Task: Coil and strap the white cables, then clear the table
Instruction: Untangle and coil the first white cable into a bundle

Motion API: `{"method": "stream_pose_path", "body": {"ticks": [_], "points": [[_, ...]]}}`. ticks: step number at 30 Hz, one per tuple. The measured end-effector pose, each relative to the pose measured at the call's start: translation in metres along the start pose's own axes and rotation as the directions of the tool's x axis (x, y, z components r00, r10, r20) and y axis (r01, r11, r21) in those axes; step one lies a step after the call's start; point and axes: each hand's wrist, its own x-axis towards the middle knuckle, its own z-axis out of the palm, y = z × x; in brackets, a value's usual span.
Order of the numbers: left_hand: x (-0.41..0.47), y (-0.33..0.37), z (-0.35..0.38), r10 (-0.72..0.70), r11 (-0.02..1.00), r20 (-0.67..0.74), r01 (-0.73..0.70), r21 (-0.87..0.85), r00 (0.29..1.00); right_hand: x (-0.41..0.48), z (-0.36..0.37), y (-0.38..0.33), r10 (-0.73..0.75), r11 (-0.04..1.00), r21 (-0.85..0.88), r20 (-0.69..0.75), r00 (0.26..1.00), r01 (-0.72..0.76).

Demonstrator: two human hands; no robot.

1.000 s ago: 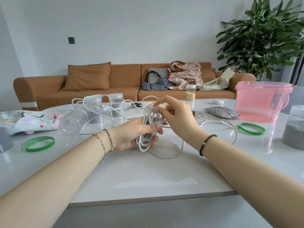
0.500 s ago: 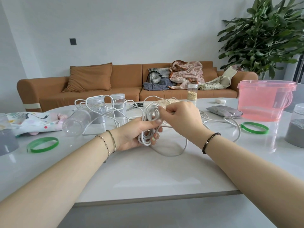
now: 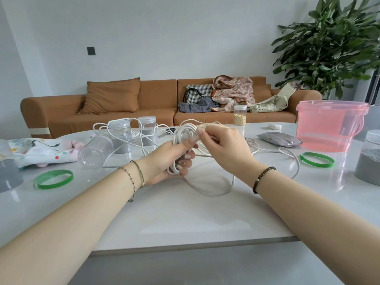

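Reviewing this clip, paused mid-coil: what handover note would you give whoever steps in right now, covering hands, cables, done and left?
Left hand grips the half-wound coil above the table.
Right hand pinches a strand at the coil's top.
Loose tail loops on the table; more white cable lies tangled among the jars.
Done: part of one coil, with no strap on it.
Left: finish winding, strap, coil the rest, clear the table.
One green band lies left, another right.

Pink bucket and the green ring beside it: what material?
Pink bucket: translucent glossy plastic, seemingly; things behind show through its wall. Green ring: thin, flat, shiny band, probably plastic or rubber; unclear which.
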Motion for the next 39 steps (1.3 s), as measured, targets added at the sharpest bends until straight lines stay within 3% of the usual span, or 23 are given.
{"method": "stream_pose_path", "body": {"ticks": [3,6,8,10,16,22,28,35,39], "points": [[0.006,0.004,-0.010,0.136,0.987,-0.180,-0.148,-0.056,0.974,-0.001,0.001,-0.001,0.011,1.000,0.028,0.045,0.999,-0.013],[0.009,0.011,-0.024,0.270,0.919,-0.326,-0.344,-0.192,0.906,0.000,0.000,0.000,0.031,0.997,0.063,0.056,0.998,-0.034],[0.011,0.015,-0.029,0.280,0.862,-0.443,-0.426,-0.274,0.851,0.000,0.000,0.001,0.031,0.997,0.069,0.065,0.997,-0.036],[0.012,0.016,-0.030,0.231,0.851,-0.502,-0.423,-0.311,0.833,0.000,0.001,0.001,0.011,0.998,0.067,0.070,0.997,-0.016],[0.005,0.008,-0.017,0.123,0.963,-0.347,-0.197,-0.186,0.930,0.000,0.004,0.003,-0.027,0.997,0.080,0.055,0.998,0.023],[0.004,0.005,-0.011,0.256,0.967,-0.268,-0.243,0.082,0.929,0.000,0.006,0.004,-0.036,0.991,0.135,0.108,0.994,0.021],[0.004,-0.001,-0.009,0.267,0.937,-0.179,-0.211,0.278,0.947,-0.001,0.005,-0.002,-0.002,0.991,0.134,0.206,0.979,-0.026],[0.005,-0.001,-0.008,0.308,0.942,-0.244,-0.257,0.217,0.920,-0.003,0.002,-0.006,0.016,0.990,0.133,0.247,0.969,-0.050],[0.007,0.006,-0.012,0.311,0.946,-0.327,-0.324,0.014,0.893,-0.002,0.003,-0.001,0.020,0.997,0.074,0.206,0.978,-0.036]]}}
